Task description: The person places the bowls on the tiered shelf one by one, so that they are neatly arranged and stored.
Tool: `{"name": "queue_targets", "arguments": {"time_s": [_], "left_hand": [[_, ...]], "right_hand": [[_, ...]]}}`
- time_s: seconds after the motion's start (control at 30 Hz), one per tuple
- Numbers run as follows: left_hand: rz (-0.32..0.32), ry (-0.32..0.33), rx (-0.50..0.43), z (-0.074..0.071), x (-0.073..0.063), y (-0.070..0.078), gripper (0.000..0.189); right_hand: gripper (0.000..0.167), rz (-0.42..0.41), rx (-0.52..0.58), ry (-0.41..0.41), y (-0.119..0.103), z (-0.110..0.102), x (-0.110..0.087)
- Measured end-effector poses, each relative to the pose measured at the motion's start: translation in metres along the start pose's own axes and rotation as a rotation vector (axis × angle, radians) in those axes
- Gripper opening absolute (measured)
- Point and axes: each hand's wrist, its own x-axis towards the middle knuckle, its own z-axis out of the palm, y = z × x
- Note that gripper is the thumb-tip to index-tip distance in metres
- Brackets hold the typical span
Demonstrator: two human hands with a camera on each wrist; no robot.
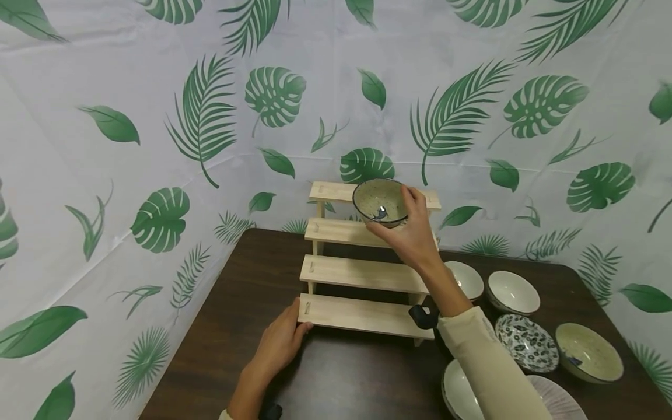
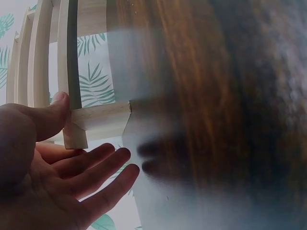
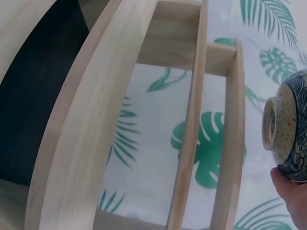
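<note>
Leaf-printed cloth (image 1: 336,116) is hung behind a dark table (image 1: 220,326), on which a wooden rack (image 1: 362,273) of four steps is set. Before the upper two steps, as seen from the head, a bowl (image 1: 379,195) is held up by the right hand (image 1: 408,228), clamped between the thumb underneath and the fingers at its right rim. Its pale green inside, marked with a dark motif, is tilted toward the head camera; in the right wrist view its blue-patterned outside and small foot are shown, with a gap left between it and the planks. By the left hand (image 1: 280,339) the left end of the lowest step is pinched between thumb and forefinger, while the other fingers are stretched out, slightly apart. To the right of the rack, a white bowl (image 1: 466,280) is partly hidden by the right forearm, and another white bowl (image 1: 513,290) is placed just beside it. Nearer, a spotted bowl (image 1: 527,343) is set next to a green bowl (image 1: 590,353), and a third white bowl (image 1: 459,391) and a striped dish (image 1: 557,398) are partly covered by the sleeve (image 1: 488,364)
</note>
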Motion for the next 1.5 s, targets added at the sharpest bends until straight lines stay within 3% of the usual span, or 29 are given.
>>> {"name": "queue_targets", "arguments": {"time_s": [0.5,1.2,1.5], "left_hand": [[-0.002,0.002,0.005,-0.001,-0.002,0.0,0.065],[0.027,0.027,0.008,0.006,-0.002,-0.001,0.066],[0.031,0.023,0.01,0.005,-0.001,-0.001,0.065]], "right_hand": [[0.111,-0.013,0.062,-0.049,-0.012,0.03,0.022],[0.114,0.09,0.092,-0.065,-0.016,0.05,0.042],[0.115,0.095,0.094,-0.079,-0.017,0.057,0.052]]}}
